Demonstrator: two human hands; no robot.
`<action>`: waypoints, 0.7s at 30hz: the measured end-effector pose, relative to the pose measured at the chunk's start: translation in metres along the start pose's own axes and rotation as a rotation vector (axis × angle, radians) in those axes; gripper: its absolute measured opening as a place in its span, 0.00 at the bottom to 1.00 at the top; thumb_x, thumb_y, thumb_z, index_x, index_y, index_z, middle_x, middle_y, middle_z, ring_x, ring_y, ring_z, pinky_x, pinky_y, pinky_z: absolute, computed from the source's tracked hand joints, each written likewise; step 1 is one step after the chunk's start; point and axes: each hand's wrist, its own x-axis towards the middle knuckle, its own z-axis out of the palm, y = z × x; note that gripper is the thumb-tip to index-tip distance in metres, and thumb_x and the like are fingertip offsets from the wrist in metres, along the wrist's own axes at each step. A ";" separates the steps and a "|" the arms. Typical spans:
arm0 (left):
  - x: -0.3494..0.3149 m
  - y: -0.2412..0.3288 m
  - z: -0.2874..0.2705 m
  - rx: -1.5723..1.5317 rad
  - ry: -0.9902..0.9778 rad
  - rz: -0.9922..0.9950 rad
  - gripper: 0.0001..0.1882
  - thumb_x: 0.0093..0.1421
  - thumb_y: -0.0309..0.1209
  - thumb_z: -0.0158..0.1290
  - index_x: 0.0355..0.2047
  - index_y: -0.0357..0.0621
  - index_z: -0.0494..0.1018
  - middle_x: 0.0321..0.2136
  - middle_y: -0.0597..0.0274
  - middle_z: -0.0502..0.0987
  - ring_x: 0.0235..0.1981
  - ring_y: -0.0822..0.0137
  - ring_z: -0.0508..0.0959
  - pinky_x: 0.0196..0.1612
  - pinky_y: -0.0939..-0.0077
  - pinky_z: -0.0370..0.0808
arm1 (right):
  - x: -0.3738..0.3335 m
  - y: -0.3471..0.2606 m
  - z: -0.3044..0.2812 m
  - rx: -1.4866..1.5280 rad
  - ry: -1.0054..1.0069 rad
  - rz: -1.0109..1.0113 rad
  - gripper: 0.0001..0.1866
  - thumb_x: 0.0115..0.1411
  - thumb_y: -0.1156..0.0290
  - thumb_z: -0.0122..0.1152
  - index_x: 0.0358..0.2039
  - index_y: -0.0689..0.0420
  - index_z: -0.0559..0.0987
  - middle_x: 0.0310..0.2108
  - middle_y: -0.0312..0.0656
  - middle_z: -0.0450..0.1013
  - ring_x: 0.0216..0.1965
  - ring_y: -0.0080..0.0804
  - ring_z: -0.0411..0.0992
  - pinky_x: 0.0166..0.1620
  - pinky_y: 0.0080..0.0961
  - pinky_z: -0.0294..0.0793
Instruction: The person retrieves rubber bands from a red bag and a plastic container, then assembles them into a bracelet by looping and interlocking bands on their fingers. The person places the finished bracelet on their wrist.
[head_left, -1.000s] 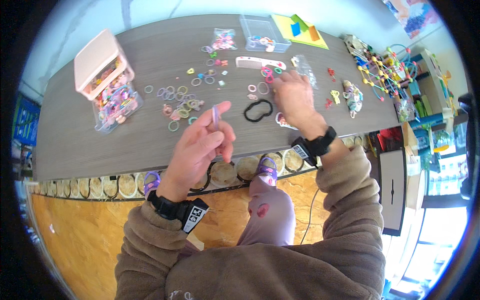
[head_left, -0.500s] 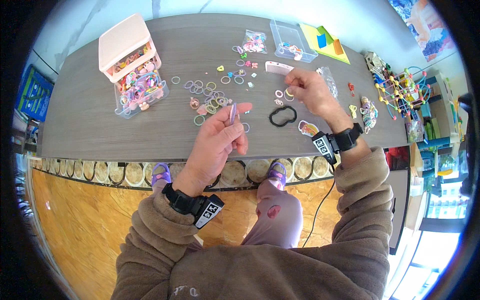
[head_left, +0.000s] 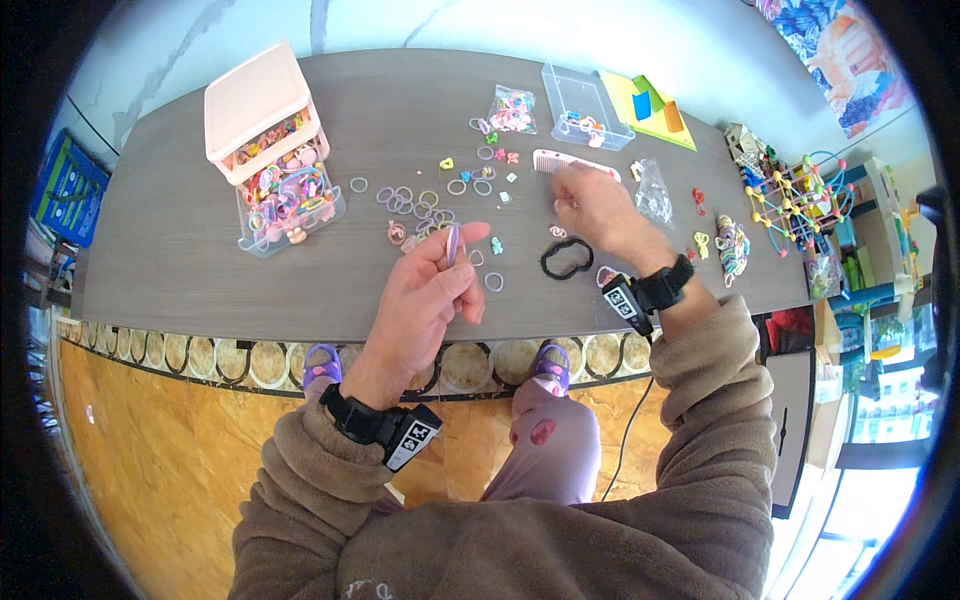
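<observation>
My left hand (head_left: 418, 300) is raised over the near part of the table, pinching a lilac hair tie (head_left: 453, 246) upright by the thumb and fingers. Just beyond it lies a cluster of pastel hair ties (head_left: 428, 198), partly hidden by that hand. My right hand (head_left: 598, 212) is low over the tabletop, its fingers drawn together; whatever is in them is hidden. Next to its fingertips lie a small pink ring (head_left: 557, 231) and a black wavy band (head_left: 546, 262). A white comb (head_left: 572, 160) is just beyond the right hand.
A pink-lidded box (head_left: 258, 105) with full drawers stands at the left. Toward the back are a bag of pink pieces (head_left: 514, 110), a clear tray (head_left: 585, 135) and a yellow-green sheet (head_left: 668, 118). At the right lie a crumpled clear bag (head_left: 655, 192), a hair-tie bundle (head_left: 733, 250) and a bead-and-rod toy (head_left: 800, 200).
My right hand has come nearer and slightly left, off the looped tie it was over. My left hand keeps the lilac hair tie. The whole view has shifted a little.
</observation>
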 end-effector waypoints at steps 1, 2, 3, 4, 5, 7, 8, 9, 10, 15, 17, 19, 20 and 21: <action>0.000 0.000 -0.001 0.008 0.009 -0.005 0.24 0.66 0.31 0.50 0.60 0.34 0.64 0.23 0.68 0.67 0.23 0.73 0.69 0.31 0.74 0.67 | 0.003 0.004 -0.006 0.075 0.031 0.011 0.05 0.53 0.73 0.59 0.30 0.59 0.75 0.28 0.51 0.76 0.33 0.54 0.75 0.38 0.42 0.75; 0.000 0.000 -0.002 0.000 0.006 -0.002 0.24 0.65 0.31 0.50 0.60 0.34 0.64 0.23 0.68 0.67 0.23 0.73 0.69 0.31 0.74 0.67 | 0.007 0.010 -0.013 0.138 0.093 0.077 0.04 0.54 0.74 0.59 0.30 0.58 0.75 0.24 0.46 0.75 0.27 0.41 0.75 0.31 0.34 0.75; 0.000 0.000 -0.002 -0.004 0.009 -0.006 0.24 0.65 0.30 0.50 0.59 0.34 0.64 0.22 0.68 0.67 0.23 0.73 0.69 0.31 0.74 0.67 | 0.012 0.017 -0.023 0.353 0.115 0.126 0.03 0.57 0.74 0.58 0.30 0.58 0.74 0.23 0.42 0.73 0.24 0.34 0.73 0.28 0.29 0.72; -0.001 0.001 -0.002 -0.008 0.012 -0.011 0.24 0.65 0.30 0.50 0.59 0.34 0.64 0.22 0.68 0.67 0.23 0.73 0.69 0.31 0.74 0.67 | 0.019 0.025 -0.033 0.549 0.122 0.219 0.02 0.59 0.74 0.57 0.31 0.58 0.74 0.22 0.38 0.71 0.22 0.27 0.70 0.24 0.24 0.69; -0.001 0.001 -0.003 -0.011 0.014 -0.014 0.23 0.65 0.30 0.50 0.59 0.35 0.64 0.22 0.68 0.67 0.23 0.73 0.69 0.31 0.74 0.67 | 0.026 0.033 -0.042 0.745 0.131 0.312 0.02 0.62 0.75 0.57 0.31 0.57 0.74 0.21 0.34 0.69 0.19 0.20 0.67 0.20 0.19 0.66; 0.001 0.001 -0.003 -0.021 0.018 -0.016 0.23 0.65 0.30 0.50 0.58 0.35 0.65 0.21 0.68 0.67 0.22 0.73 0.68 0.31 0.74 0.67 | 0.039 0.046 -0.050 0.875 0.238 0.380 0.01 0.63 0.75 0.56 0.34 0.57 0.75 0.21 0.32 0.70 0.18 0.17 0.65 0.19 0.16 0.62; 0.002 0.002 -0.004 -0.012 0.021 -0.018 0.23 0.64 0.30 0.50 0.58 0.35 0.65 0.22 0.68 0.67 0.23 0.73 0.68 0.31 0.74 0.67 | 0.047 0.055 -0.054 0.948 0.275 0.363 0.01 0.63 0.76 0.55 0.36 0.57 0.75 0.22 0.31 0.70 0.17 0.16 0.64 0.18 0.14 0.61; 0.003 0.003 -0.004 -0.005 0.024 -0.019 0.22 0.64 0.30 0.50 0.58 0.35 0.65 0.22 0.68 0.67 0.23 0.74 0.68 0.31 0.74 0.67 | 0.054 0.063 -0.055 0.966 0.312 0.415 0.03 0.63 0.76 0.55 0.36 0.58 0.77 0.22 0.31 0.70 0.17 0.16 0.64 0.18 0.15 0.61; 0.004 0.003 -0.005 0.002 0.027 -0.021 0.22 0.64 0.30 0.50 0.57 0.35 0.65 0.22 0.68 0.67 0.23 0.74 0.68 0.31 0.74 0.67 | 0.061 0.072 -0.054 0.876 0.339 0.470 0.04 0.64 0.75 0.54 0.35 0.58 0.78 0.22 0.31 0.70 0.17 0.16 0.64 0.18 0.15 0.62; 0.008 0.000 -0.007 -0.039 0.040 0.011 0.22 0.64 0.27 0.48 0.57 0.31 0.65 0.23 0.68 0.69 0.23 0.75 0.71 0.29 0.82 0.68 | 0.091 0.120 -0.036 0.362 0.349 0.453 0.10 0.54 0.68 0.62 0.33 0.60 0.82 0.27 0.44 0.79 0.28 0.33 0.77 0.32 0.30 0.75; 0.008 -0.001 -0.008 -0.035 0.043 0.014 0.21 0.64 0.27 0.48 0.56 0.31 0.65 0.23 0.68 0.69 0.23 0.75 0.71 0.28 0.82 0.68 | 0.097 0.135 -0.027 0.222 0.336 0.440 0.11 0.53 0.67 0.61 0.33 0.59 0.83 0.27 0.47 0.79 0.29 0.39 0.78 0.35 0.34 0.75; 0.008 -0.001 -0.008 -0.043 0.047 0.013 0.21 0.64 0.27 0.49 0.56 0.31 0.65 0.23 0.68 0.69 0.22 0.75 0.70 0.28 0.82 0.68 | 0.098 0.144 -0.025 0.129 0.374 0.370 0.11 0.52 0.66 0.61 0.32 0.58 0.83 0.27 0.48 0.79 0.31 0.43 0.78 0.37 0.37 0.75; 0.008 -0.001 -0.008 -0.035 0.043 0.014 0.21 0.64 0.27 0.49 0.56 0.31 0.65 0.23 0.68 0.69 0.22 0.75 0.71 0.28 0.82 0.68 | 0.098 0.146 -0.025 0.078 0.382 0.380 0.10 0.52 0.65 0.62 0.31 0.58 0.83 0.28 0.49 0.79 0.33 0.45 0.78 0.37 0.38 0.75; 0.008 -0.001 -0.008 -0.034 0.038 0.015 0.21 0.64 0.27 0.49 0.56 0.31 0.65 0.23 0.69 0.69 0.22 0.75 0.71 0.28 0.82 0.68 | 0.097 0.147 -0.026 0.008 0.363 0.340 0.10 0.51 0.65 0.62 0.30 0.57 0.83 0.28 0.49 0.78 0.33 0.46 0.78 0.38 0.39 0.75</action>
